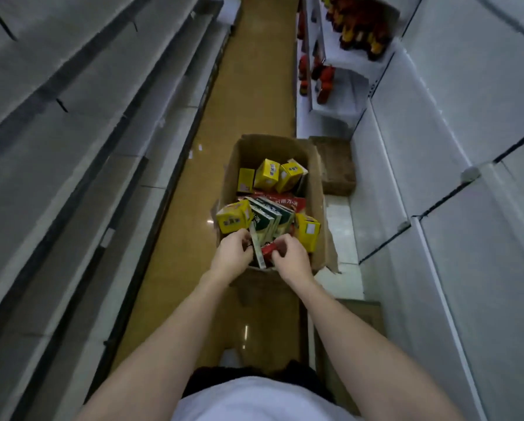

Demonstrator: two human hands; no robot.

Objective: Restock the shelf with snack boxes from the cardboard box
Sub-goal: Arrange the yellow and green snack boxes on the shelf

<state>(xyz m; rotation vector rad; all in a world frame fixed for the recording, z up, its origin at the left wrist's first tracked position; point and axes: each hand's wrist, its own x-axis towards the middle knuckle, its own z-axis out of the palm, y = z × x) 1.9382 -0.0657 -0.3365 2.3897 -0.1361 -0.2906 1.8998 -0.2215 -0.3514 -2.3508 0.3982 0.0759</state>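
Narrow aisle floor (pixel 194 183) open to the left of the cardboard box (pixel 317 189), hemmed by grey shelving (pixel 81 123) on one side and white shelves (pixel 437 165) on the other. Box interior crowded with yellow snack boxes (pixel 267 174) and green cartons (pixel 270 218); bare gap only at its far end. Brown flap (pixel 335 165) wedged against the right-hand shelf base. Both hands (pixel 233 256) filling the box's near end.

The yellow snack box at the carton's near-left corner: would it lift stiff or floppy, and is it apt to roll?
Yellow snack box probably lifts stiff: its printed faces and edges look crisp. It is unlikely to roll, having flat sides. It seems light, since it sits tilted atop other packs in the cardboard box.
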